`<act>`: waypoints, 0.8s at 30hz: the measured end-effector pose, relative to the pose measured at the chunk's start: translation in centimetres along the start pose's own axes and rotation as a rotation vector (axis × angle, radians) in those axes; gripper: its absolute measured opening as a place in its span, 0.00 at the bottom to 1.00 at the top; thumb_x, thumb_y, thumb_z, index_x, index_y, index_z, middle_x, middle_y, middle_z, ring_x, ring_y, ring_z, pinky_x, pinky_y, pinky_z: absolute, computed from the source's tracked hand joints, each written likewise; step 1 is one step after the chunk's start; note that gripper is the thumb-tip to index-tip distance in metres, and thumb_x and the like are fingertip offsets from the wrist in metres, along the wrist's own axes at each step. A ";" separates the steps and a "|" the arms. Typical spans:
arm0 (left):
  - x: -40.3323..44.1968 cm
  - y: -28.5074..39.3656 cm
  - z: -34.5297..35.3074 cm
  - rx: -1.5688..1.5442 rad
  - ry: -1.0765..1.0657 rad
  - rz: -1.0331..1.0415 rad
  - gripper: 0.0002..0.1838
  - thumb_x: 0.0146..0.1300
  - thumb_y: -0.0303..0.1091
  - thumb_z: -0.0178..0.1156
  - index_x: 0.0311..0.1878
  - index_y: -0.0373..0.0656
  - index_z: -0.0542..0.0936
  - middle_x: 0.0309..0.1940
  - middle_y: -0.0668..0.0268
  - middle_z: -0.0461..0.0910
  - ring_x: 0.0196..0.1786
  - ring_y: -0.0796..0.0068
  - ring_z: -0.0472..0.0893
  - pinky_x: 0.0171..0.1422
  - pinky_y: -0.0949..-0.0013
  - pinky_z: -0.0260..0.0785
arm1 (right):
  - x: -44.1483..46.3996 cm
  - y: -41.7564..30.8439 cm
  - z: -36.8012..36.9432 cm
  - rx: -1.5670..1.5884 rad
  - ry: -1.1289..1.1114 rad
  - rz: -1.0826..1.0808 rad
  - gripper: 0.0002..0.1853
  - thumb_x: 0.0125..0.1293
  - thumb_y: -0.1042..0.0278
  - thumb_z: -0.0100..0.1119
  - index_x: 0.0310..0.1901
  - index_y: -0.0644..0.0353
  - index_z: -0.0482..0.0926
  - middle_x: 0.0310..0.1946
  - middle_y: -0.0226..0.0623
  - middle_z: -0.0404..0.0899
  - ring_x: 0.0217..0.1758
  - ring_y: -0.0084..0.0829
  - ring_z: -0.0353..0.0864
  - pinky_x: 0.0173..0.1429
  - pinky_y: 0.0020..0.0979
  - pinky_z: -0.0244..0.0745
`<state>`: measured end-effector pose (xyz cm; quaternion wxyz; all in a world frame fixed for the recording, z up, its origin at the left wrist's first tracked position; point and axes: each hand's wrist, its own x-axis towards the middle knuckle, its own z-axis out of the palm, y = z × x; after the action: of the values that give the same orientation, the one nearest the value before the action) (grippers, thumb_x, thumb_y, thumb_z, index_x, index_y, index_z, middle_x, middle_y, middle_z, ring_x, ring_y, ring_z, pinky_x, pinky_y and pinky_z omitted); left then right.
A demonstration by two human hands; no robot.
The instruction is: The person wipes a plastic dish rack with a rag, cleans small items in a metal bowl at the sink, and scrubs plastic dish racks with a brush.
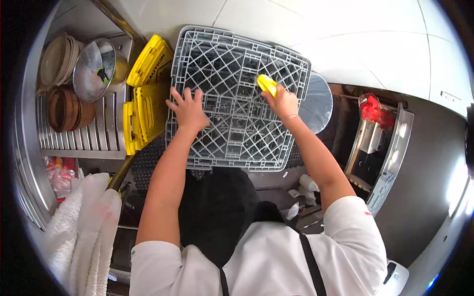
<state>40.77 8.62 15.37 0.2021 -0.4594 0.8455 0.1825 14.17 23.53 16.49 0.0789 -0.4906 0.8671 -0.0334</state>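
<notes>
A grey plastic crate [237, 121] with a lattice surface stands in front of me, at the middle of the head view. My left hand [188, 112] rests on the crate's left part with its fingers spread and nothing in it. In my right hand [282, 102] is a yellow object [267, 85], gripped at its lower end over the crate's upper right part. What the yellow object is cannot be made out for certain.
Yellow caution signs [150, 96] stand just left of the crate. Further left, a metal rack [106, 123] bears bowls and baskets. White towels [91, 222] hang at the lower left. Behind the crate's right side is a round plastic-covered container [318, 103]. An open drawer [387, 153] is at right.
</notes>
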 end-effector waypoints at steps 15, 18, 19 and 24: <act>2.8 7.2 -2.7 -0.158 -0.319 0.339 0.67 0.44 0.57 0.70 0.83 0.49 0.41 0.77 0.28 0.22 0.81 0.32 0.22 0.75 0.22 0.20 | 3.3 -2.1 2.6 -0.061 -0.061 0.299 0.30 0.60 0.32 0.64 0.44 0.56 0.81 0.36 0.53 0.87 0.42 0.56 0.87 0.47 0.52 0.81; 2.4 9.4 -1.1 -0.150 -0.078 0.216 0.76 0.37 0.74 0.74 0.84 0.53 0.40 0.78 0.30 0.25 0.82 0.33 0.25 0.74 0.20 0.23 | 3.1 -2.6 2.2 -0.030 -0.073 0.336 0.30 0.60 0.33 0.65 0.44 0.56 0.81 0.36 0.52 0.87 0.42 0.55 0.87 0.47 0.51 0.82; 2.5 9.9 -0.6 -0.122 0.012 0.190 0.80 0.30 0.79 0.74 0.84 0.57 0.40 0.80 0.34 0.28 0.82 0.34 0.29 0.74 0.19 0.27 | 2.7 -2.9 1.8 -0.060 -0.070 0.310 0.29 0.61 0.34 0.66 0.44 0.57 0.80 0.36 0.50 0.87 0.42 0.55 0.87 0.46 0.51 0.82; 3.6 10.1 -0.4 -0.083 0.005 0.144 0.79 0.28 0.80 0.74 0.83 0.62 0.43 0.83 0.49 0.31 0.81 0.44 0.49 0.73 0.29 0.51 | -6.2 1.8 1.7 0.039 -0.126 0.218 0.29 0.62 0.36 0.66 0.43 0.59 0.80 0.29 0.53 0.85 0.35 0.54 0.87 0.40 0.51 0.81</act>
<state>30.30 11.05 15.08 0.1674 -0.4059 0.8685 0.2302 16.06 29.77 15.22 0.1457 -0.3930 0.9079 -0.0107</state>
